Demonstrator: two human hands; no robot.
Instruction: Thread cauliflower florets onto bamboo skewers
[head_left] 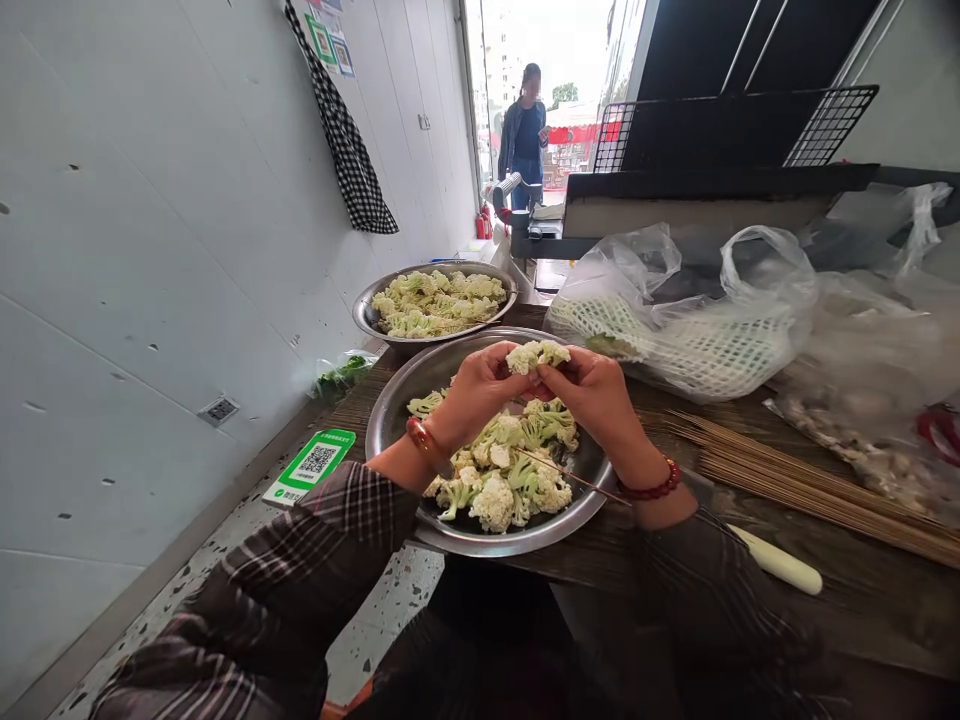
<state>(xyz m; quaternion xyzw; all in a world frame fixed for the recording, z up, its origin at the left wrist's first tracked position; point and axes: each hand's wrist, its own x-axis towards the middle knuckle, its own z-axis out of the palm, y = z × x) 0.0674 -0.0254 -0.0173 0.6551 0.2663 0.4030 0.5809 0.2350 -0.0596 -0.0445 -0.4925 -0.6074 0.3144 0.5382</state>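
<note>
Both hands grip one cauliflower floret above a large steel bowl. My left hand closes on its left side, and my right hand pinches it from the right, thumbs nearly meeting. Below them, cut cauliflower pieces lie heaped in the bowl. A thin wooden skewer rests across the bowl's right side, over the pieces, running toward my right wrist. Behind stands a second steel bowl, filled with more cauliflower.
To the right lie a bundle of bamboo skewers, a pale-handled tool and plastic bags with foam netting. A green QR-code card sits left of the bowl. A person stands by the doorway.
</note>
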